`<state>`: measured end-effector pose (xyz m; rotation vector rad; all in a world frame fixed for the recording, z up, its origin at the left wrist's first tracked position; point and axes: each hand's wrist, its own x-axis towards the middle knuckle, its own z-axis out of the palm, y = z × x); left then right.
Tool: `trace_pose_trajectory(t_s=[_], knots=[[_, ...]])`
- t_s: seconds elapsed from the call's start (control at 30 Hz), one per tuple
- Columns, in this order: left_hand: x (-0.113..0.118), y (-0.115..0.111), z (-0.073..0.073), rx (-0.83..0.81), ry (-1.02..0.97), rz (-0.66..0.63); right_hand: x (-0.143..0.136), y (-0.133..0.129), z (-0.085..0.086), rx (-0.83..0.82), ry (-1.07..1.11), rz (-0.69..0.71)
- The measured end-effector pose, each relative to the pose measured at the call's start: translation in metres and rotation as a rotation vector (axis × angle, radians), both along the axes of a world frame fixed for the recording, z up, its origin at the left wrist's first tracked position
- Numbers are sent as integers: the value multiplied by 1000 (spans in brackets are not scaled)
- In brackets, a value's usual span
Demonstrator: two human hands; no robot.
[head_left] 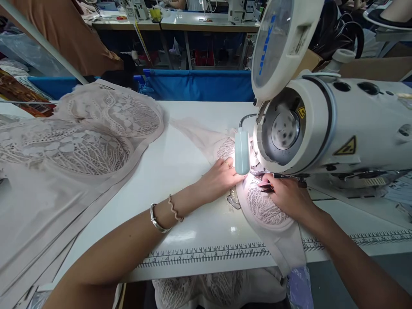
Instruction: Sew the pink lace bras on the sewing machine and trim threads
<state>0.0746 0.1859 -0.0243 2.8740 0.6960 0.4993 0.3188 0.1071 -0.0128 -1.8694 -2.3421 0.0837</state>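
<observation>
A pale pink lace bra (268, 206) lies under the sewing machine head (289, 124), one cup towards me and its band hanging over the table's front edge. My left hand (222, 178) is closed on the fabric at the left of the needle area, fingers bunched beside the pale green lamp (242, 152). On the right edge of the cup rests my right hand (288, 197), its fingers curled round small thread snips (266, 187) whose dark blades point left. The lamp and machine head hide the needle.
Several matching lace bras (96, 141) are piled at the left. Another lace piece (206, 289) lies below the table edge on my lap. A printed ruler (209, 254) runs along the front edge. Behind the table hangs a blue cloth trough (199, 85); a person in brown (74, 38) is beyond.
</observation>
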Motion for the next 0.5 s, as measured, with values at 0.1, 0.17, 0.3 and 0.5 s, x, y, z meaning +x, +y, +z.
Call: trace_pose_trajectory(t_s=[0.1, 0.17, 0.3, 0.5], knots=[[3, -4, 3, 74, 31, 18, -2, 4, 0, -61, 61, -49], [7, -14, 6, 146, 72, 15, -3, 6, -1, -57, 121, -22], [20, -46, 9, 207, 165, 53, -3, 6, 0, 37, 209, -32], [28, -71, 0, 279, 180, 171, 4, 3, -6, 171, 204, -22]])
